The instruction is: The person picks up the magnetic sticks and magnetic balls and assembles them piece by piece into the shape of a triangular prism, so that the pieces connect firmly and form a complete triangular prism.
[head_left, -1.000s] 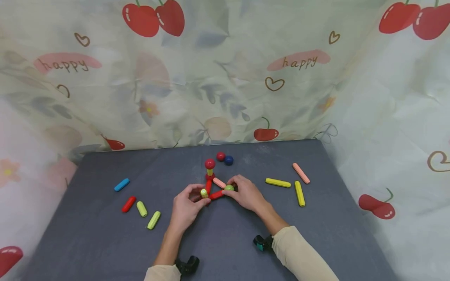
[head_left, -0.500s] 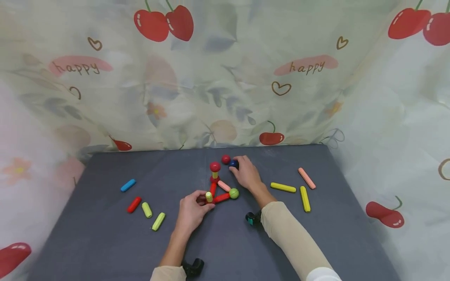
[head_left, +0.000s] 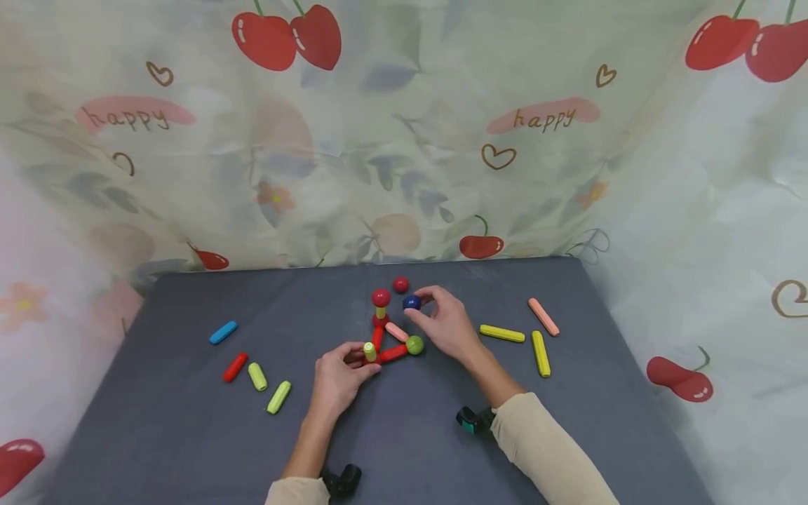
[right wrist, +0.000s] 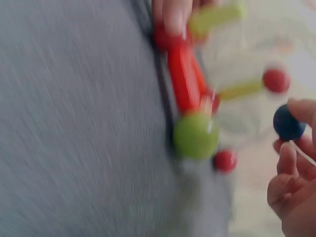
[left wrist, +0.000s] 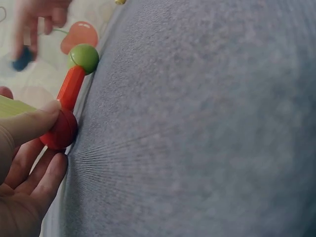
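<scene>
My left hand (head_left: 339, 377) grips the red ball (left wrist: 61, 131) at the near corner of a flat triangle of rods and balls. From that ball a yellow-green rod (head_left: 369, 352) stands upright. A red rod (head_left: 394, 353) runs to a green ball (head_left: 414, 344), another red rod (head_left: 377, 338) to the back corner, and a pink rod (head_left: 396, 332) forms the third side. Over the back corner, a short yellow rod (head_left: 381, 312) bears a red ball (head_left: 381, 297). My right hand (head_left: 447, 326) pinches a blue ball (head_left: 412, 302) behind the green ball, apart from the triangle.
A loose red ball (head_left: 400, 284) lies near the table's back edge. To the left are a blue rod (head_left: 223, 332), a red rod (head_left: 236, 367) and two yellow-green rods (head_left: 278, 397). Two yellow rods (head_left: 541, 353) and a pink rod (head_left: 543, 316) lie to the right.
My right hand has let go of the green ball, reached to the back and taken the blue ball. It has since brought that ball slightly nearer. My left hand stays at the near corner.
</scene>
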Tool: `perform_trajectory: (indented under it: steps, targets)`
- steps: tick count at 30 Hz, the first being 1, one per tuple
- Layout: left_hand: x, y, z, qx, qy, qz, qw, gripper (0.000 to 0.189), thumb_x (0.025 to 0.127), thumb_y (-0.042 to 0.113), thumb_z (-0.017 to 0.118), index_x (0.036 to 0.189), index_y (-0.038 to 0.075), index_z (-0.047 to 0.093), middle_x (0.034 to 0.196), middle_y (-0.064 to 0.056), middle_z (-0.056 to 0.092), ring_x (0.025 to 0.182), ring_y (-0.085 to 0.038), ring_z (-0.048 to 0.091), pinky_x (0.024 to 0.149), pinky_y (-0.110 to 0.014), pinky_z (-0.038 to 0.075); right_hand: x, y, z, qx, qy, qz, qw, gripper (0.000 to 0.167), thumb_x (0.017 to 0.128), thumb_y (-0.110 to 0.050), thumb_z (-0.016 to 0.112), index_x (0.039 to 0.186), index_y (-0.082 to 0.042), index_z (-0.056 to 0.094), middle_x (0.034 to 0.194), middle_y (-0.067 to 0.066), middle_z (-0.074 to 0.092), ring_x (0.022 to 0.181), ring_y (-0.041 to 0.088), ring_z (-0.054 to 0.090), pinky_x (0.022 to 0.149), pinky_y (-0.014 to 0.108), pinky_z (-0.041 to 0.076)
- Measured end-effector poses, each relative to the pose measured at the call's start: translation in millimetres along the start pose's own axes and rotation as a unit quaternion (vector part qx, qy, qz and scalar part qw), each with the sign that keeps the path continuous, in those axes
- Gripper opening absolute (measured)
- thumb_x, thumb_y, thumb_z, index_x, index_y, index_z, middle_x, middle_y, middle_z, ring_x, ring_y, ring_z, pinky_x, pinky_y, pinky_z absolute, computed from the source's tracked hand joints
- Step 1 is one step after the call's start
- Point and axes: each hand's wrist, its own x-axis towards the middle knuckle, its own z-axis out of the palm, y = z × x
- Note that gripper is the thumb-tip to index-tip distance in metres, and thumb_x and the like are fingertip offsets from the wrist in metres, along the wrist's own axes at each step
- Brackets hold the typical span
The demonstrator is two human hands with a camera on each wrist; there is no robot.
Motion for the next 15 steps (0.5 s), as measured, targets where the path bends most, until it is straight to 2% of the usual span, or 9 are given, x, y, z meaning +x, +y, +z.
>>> perform_trajectory:
  steps: [3, 7, 11, 15]
  targets:
    - [0.0, -1.2, -1.4, -0.004, 0.004, 0.003, 1.0, 0.042, 0.075, 0.016, 0.092, 0.113, 0.013, 0.076, 0.102, -0.008, 0.079, 0.091, -0.02, 0.078, 0.082, -0.036, 0.063, -13.2, -17.5, 3.8, 0.032, -0.037, -0.048, 0.9976, 0.038, 0.093, -0.037, 0.076, 0.125, -0.021, 0.065, 0.088, -0.003, 0.061, 0.058, 0.013, 0.051, 0.051, 0.025, 0.044]
    - [0.4, -2.8, -1.4, -0.005, 0.004, 0.011, 0.9999, 0.04, 0.076, 0.018, 0.091, 0.112, 0.013, 0.076, 0.102, -0.008, 0.079, 0.091, -0.02, 0.078, 0.082, -0.036, 0.063, -24.5, -33.1, 13.2, 0.048, -0.08, -0.087, 0.9919, 0.039, 0.092, -0.034, 0.076, 0.128, -0.023, 0.065, 0.077, -0.005, 0.056, 0.056, 0.008, 0.048, 0.051, 0.023, 0.042]
    - [-0.4, -3.1, -1.3, 0.002, 0.003, 0.013, 0.9999, 0.04, 0.077, 0.02, 0.091, 0.113, 0.013, 0.076, 0.102, -0.008, 0.079, 0.091, -0.02, 0.078, 0.082, -0.037, 0.063, -29.5, -39.8, 22.2, 0.05, -0.102, -0.1, 0.9885, 0.039, 0.094, -0.03, 0.075, 0.13, -0.023, 0.064, 0.084, -0.008, 0.059, 0.059, 0.007, 0.048, 0.055, 0.021, 0.043]
    - [-1.5, -2.6, -2.3, 0.012, 0.003, 0.018, 0.9998, 0.041, 0.077, 0.022, 0.091, 0.114, 0.012, 0.076, 0.103, -0.008, 0.079, 0.092, -0.021, 0.078, 0.084, -0.038, 0.063, -30.3, -40.4, 29.1, 0.043, -0.11, -0.106, 0.9873, 0.038, 0.094, -0.027, 0.074, 0.131, -0.021, 0.065, 0.096, -0.001, 0.064, 0.061, 0.007, 0.048, 0.055, 0.021, 0.043]
